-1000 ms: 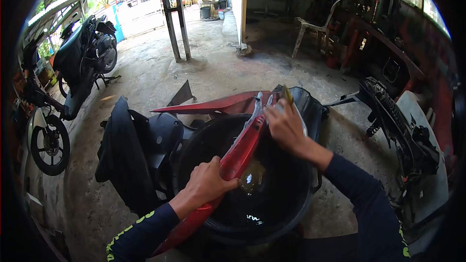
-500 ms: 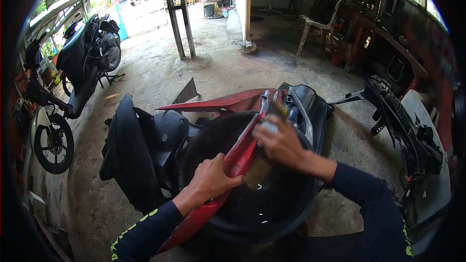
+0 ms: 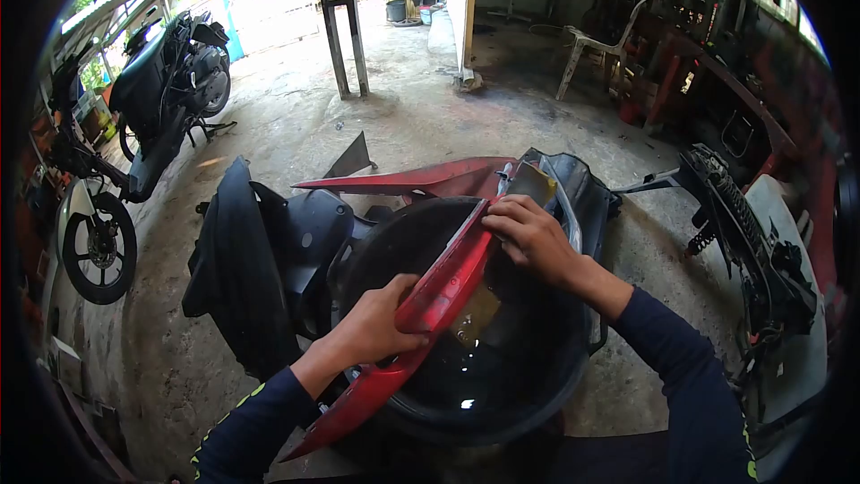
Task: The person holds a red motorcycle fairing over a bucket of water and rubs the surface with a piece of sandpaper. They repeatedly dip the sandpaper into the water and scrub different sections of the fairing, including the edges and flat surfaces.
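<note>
A long red plastic panel (image 3: 441, 291) lies slantwise over a round black tub (image 3: 537, 394) that holds water. My left hand (image 3: 372, 327) is closed round the panel's lower middle, thumb on its near side. At the panel's upper end is my right hand (image 3: 528, 235), its fingers bent onto the red surface. A yellowish sheet (image 3: 535, 185) shows just beyond the right hand. Another yellow-brown piece (image 3: 477, 315) is visible in the tub beneath the panel.
Black plastic panels (image 3: 237, 278) stand left of the tub. Behind it are a second red panel (image 3: 430, 181) and dark parts (image 3: 591, 206). A motorcycle (image 3: 170, 81) is at the left, a chair (image 3: 609, 40) farther back, and a frame with a spring (image 3: 730, 215) at the right.
My right hand has moved slightly down and right and now rests on the panel's upper end. The dark sheet that was at its fingers is no longer there. The view has shifted slightly.
</note>
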`<state>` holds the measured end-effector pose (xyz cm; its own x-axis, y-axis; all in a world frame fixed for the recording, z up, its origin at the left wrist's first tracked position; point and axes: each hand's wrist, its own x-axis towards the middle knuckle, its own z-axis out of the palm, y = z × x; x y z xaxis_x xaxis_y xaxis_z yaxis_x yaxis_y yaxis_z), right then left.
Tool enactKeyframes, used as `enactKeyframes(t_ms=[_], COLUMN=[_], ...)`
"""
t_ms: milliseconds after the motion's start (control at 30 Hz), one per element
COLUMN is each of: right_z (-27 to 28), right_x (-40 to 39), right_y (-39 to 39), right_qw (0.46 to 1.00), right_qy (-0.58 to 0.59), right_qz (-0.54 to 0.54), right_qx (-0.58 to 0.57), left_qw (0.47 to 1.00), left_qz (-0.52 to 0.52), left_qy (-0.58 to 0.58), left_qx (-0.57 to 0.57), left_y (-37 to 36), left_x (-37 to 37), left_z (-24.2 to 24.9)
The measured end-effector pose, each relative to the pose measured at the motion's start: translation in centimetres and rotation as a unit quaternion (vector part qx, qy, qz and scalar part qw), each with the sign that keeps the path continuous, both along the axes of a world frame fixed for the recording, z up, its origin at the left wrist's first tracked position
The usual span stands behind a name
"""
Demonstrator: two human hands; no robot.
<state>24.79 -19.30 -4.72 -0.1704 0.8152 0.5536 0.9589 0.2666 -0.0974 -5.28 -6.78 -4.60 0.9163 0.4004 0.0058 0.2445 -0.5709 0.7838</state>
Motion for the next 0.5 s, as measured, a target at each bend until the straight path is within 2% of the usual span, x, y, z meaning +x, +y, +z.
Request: enactKeyframes(t_ms=[67,133,300,400,500], right_z=[0.0,-0.3,-0.7,-0.2,-1.0], right_x=[0.1,-0.6,-6.0,-1.4,-3.8], right_y=[0.0,0.2,-1.5,0.6,-0.3], right_qw=[1.0,1.0,0.998,1.0,1.0], right_qy=[0.02,0.011,-0.029,-0.003,-0.001], right_qz=[-0.002,0.0,0.059,-0.017,0.006], right_qx=[0.0,-0.001,-0.001,0.011,0.001], left_qw=[1.0,0.998,0.998,0.995,0.997], left_qz=[0.008,0.03,0.028,0.023,0.029], left_qy=[0.023,-0.046,-0.047,-0.093,-0.061], left_qx=[-0.002,-0.017,-0.013,-0.015,-0.026], left_y=[-0.3,-0.9,-2.2,-2.2,-2.0], left_x=[-0.5,-1.0,0.1,0.4,0.5], left_z=[-0.3,-1.3,-2.1,-2.6,-2.2])
